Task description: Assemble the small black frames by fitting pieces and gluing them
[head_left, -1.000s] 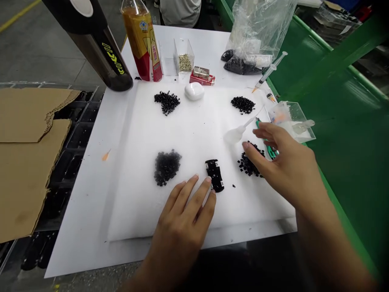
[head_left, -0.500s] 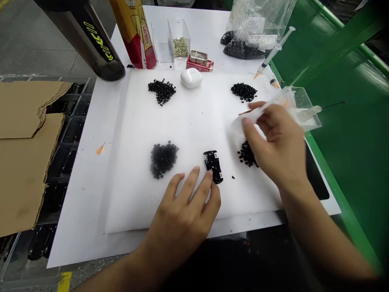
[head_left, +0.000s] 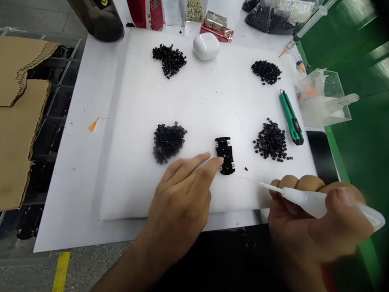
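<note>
A small black plastic part with notched ends lies on the white foam pad. My left hand rests beside it, fingers stretched out, with the index fingertip touching the part's left edge. In my right hand, at the lower right, is a white squeeze bottle. Its thin needle tip points left towards the part's lower end, apart from it. One tiny black piece lies right of the part. Loose square black pieces form a pile further right and another pile on the left.
Finer black pieces lie in heaps at the pad's back left and back right. A green utility knife lies at the right, beside a clear box. A white rounded case, batteries and a dark bottle stand behind.
My right hand has moved from above the right pile down towards me, turning the squeeze bottle's tip leftwards. The utility knife is now uncovered. My left hand stays at the part; the view has shifted.
</note>
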Motion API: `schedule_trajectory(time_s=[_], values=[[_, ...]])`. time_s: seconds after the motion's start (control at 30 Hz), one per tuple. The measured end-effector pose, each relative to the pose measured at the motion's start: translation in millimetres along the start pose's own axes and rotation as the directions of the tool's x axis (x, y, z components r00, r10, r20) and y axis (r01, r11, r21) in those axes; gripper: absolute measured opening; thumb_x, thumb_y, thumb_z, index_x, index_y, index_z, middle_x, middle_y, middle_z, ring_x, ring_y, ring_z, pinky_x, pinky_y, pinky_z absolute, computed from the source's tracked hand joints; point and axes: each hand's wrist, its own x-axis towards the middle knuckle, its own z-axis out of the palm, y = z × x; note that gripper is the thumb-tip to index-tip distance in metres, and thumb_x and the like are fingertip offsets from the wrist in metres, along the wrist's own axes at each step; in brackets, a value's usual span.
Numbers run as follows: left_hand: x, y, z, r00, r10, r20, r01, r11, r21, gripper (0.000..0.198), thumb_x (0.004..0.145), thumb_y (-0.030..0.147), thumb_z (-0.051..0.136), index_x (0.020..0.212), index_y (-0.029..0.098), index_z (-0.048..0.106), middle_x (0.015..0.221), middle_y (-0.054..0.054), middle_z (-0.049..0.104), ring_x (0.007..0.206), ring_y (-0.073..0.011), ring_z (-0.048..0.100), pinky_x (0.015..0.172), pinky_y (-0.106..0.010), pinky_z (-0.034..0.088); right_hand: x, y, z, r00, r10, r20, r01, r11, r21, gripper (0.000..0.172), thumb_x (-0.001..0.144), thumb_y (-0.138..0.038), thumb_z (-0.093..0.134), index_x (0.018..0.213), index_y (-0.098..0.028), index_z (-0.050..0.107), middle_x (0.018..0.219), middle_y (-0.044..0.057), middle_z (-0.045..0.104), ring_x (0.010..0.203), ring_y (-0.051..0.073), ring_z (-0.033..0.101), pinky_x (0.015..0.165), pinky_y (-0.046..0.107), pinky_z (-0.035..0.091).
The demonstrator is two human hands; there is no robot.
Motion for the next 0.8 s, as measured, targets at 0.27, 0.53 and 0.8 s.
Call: schedule_trajectory(time_s=[0.27,0.53,0.8], values=[[1.7,2.7,1.8,0.998,-0.041,-0.042,0.040,0.999,-0.031,0.049,0.097,-0.001,0.050,0.144,0.010,0.048,0.134,-0.005,0.069,0.130,-0.0145,0.059,0.112,-0.034,0.046,-11.8,6.8,14.1,0.977,-0.205,-0.063,0.185,0.954,-0.236,0.054,0.087,-0.025,0.065,0.054,-0.022,0.022,0.057,-0.004,0.013,0.046,0.010,0.019,0.040,0.032,0.023],[2.4,2.0,1.9,0.999,-0.040,-0.029,0.039,0.999,-0.026,0.048,0.096,-0.001,0.050,0.143,0.009,0.050,0.136,-0.005,0.068,0.131,-0.0139,0.059,0.112,-0.035,0.046,-11.1,10.0,13.5,0.965,-0.262,0.020,0.257,0.925,-0.280,0.051,0.087,-0.024,0.066,0.053,-0.024,0.027,0.054,-0.005,0.022,0.045,0.009,0.023,0.040,0.031,0.023],[-0.8,2.0,2.1,0.999,-0.025,-0.032,0.025,1.000,0.008,0.047,0.096,0.000,0.051,0.142,0.010,0.052,0.134,-0.003,0.069,0.133,-0.0148,0.057,0.113,-0.035,0.045,-11.3,9.3,13.8,0.969,-0.248,-0.023,0.228,0.922,-0.313,0.053,0.084,-0.030,0.069,0.052,-0.024,0.028,0.052,-0.005,0.022,0.042,0.010,0.026,0.038,0.033,0.029]])
